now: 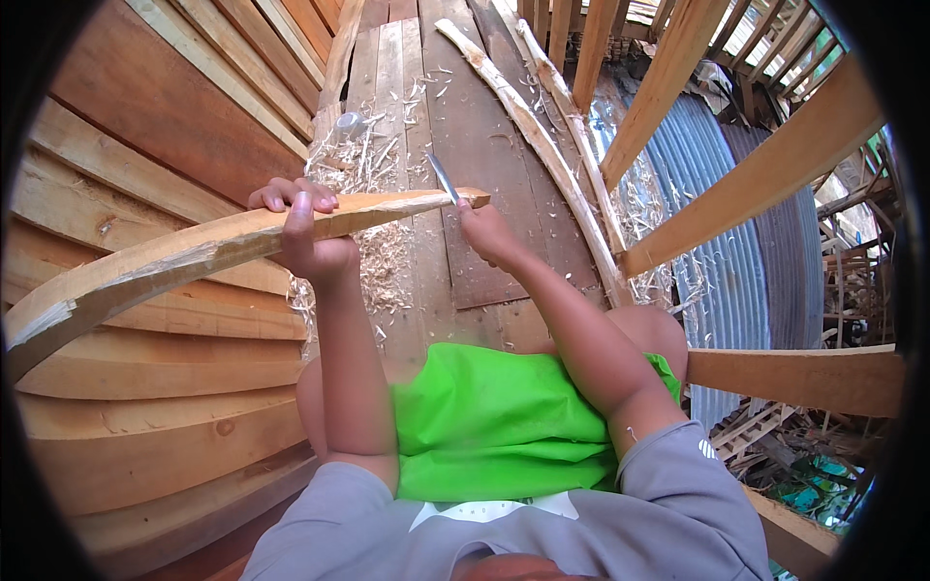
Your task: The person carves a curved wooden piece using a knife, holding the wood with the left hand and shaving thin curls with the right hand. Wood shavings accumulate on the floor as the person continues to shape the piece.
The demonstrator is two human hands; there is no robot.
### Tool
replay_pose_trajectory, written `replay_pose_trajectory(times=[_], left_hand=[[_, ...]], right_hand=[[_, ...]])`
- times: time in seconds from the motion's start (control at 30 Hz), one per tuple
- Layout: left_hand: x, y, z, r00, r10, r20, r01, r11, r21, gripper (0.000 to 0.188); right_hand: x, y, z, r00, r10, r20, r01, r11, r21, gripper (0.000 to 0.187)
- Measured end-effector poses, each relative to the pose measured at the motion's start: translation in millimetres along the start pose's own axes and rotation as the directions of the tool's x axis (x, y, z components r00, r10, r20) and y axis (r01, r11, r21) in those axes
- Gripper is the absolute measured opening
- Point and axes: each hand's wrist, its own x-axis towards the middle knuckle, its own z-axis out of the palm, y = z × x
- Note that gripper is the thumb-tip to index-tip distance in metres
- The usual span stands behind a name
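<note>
A long, slightly curved wooden pole [184, 247] with rough, pale carved faces reaches from the far left edge to a tapered end in front of me. My left hand [318, 247] is closed around it, thumb on top, partway along. In my closed right hand [487, 235] is a knife [443, 178], its narrow metal blade pointing up and away. That blade crosses the pole near the tapered tip; I cannot tell whether it is cutting in. The knife's handle is hidden by my fingers. A bright green cloth [504, 416] covers my lap.
Wood shavings [387, 266] lie heaped on the plank floor [417, 320], with a small whitish cup [350, 126] among them. Two pale peeled poles [533, 131] lie to the right. Wooden railing posts [756, 189] stand beyond, above corrugated metal sheets [722, 223]. A plank wall [165, 416] closes the left.
</note>
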Motion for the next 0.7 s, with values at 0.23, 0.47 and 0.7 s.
replay_pose_trajectory(times=[0.23, 0.47, 0.7], left_hand=[[-2.6, 2.6, -2.8, 1.000, 0.000, 0.000, 0.000, 1.000, 0.000, 0.024], [-0.2, 1.9, 0.8, 1.000, -0.004, 0.014, 0.004, 1.000, -0.017, 0.024], [-0.8, 2.4, -5.3, 1.000, 0.013, 0.020, -0.013, 1.000, 0.016, 0.023]], right_hand=[[-11.4, -3.6, 5.3, 0.995, 0.082, 0.065, -0.081, 0.997, -0.005, 0.058], [-12.1, -2.9, 1.8, 0.992, 0.098, 0.079, -0.102, 0.993, 0.051, 0.056], [-15.3, -12.2, 1.7, 0.997, 0.006, 0.071, -0.005, 1.000, -0.021, 0.057]])
